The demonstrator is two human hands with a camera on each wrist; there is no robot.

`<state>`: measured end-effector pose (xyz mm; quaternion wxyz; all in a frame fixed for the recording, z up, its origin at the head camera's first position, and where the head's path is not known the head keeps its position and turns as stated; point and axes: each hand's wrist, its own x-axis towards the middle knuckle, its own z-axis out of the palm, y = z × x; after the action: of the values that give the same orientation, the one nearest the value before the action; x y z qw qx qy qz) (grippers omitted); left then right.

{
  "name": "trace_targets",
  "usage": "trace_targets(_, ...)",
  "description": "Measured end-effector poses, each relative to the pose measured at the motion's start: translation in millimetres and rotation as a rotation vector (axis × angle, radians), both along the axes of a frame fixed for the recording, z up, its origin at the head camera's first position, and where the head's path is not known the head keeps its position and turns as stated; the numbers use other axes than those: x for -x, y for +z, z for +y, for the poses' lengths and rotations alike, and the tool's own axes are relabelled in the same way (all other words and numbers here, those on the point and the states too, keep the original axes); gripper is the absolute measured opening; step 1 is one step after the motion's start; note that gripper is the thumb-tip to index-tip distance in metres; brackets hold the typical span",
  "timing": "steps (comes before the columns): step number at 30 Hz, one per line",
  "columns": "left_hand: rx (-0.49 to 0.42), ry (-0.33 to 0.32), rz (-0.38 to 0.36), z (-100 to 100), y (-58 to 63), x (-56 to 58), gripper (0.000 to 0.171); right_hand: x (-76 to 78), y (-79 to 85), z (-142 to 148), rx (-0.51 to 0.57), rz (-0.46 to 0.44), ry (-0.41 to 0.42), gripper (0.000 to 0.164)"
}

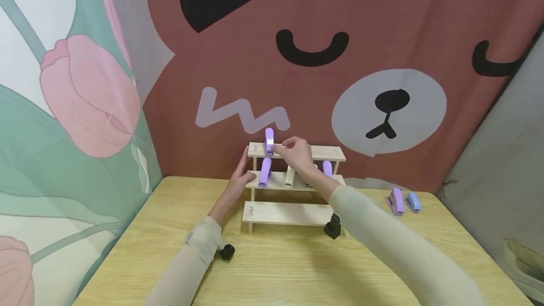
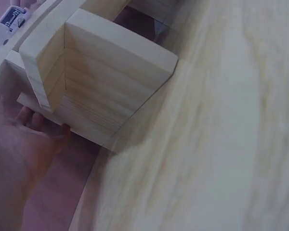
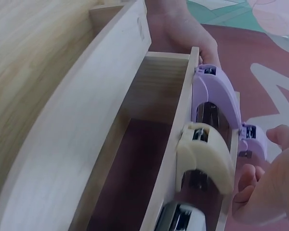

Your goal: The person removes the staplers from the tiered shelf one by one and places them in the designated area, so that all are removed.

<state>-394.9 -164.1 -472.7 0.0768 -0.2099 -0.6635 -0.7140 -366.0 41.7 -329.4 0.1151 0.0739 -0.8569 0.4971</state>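
A three-tier wooden display rack point(image 1: 293, 212) stands on the table. My left hand point(image 1: 240, 181) grips its left end, the thumb at the middle tier and the fingers up along the side. On the top tier a purple stapler point(image 1: 269, 141) stands at the left. Fingertips of my right hand point(image 1: 297, 155) are right beside this stapler, and the other fingers are loosely curled with nothing in them. Below, the middle tier bears another purple stapler point(image 1: 265, 172), a cream stapler point(image 3: 204, 154), a whitish stapler point(image 3: 182, 217) and a further purple stapler point(image 1: 327, 168) at the right.
On the table point(image 1: 272, 268), right of the rack, lie a large purple stapler point(image 1: 397, 201) and a small blue stapler point(image 1: 413, 202). Behind the rack hangs a cloth backdrop point(image 1: 238, 60) with a bear drawing. Black wrist cameras point(image 1: 334, 226) hang beneath my forearms.
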Motion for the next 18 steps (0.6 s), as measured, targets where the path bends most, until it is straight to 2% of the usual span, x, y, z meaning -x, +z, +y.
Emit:
trace_targets(6,-0.001,-0.060,0.015,-3,2.0,-1.2,0.096,7.7,2.6,-16,-0.063,-0.042,-0.042,0.056)
trace_targets(11,-0.011,-0.119,0.054,-4,5.3,1.4,0.096,12.6,4.6,-23,-0.089,-0.029,-0.047,0.058)
trace_targets(13,-0.019,-0.125,0.063,-5,5.3,2.0,0.097,13.7,4.9,-25,-0.105,-0.022,-0.040,0.057)
trace_targets(18,-0.024,-0.094,0.058,-3,3.7,0.7,0.099,16.2,3.9,-28,-0.159,-0.027,-0.026,0.053)
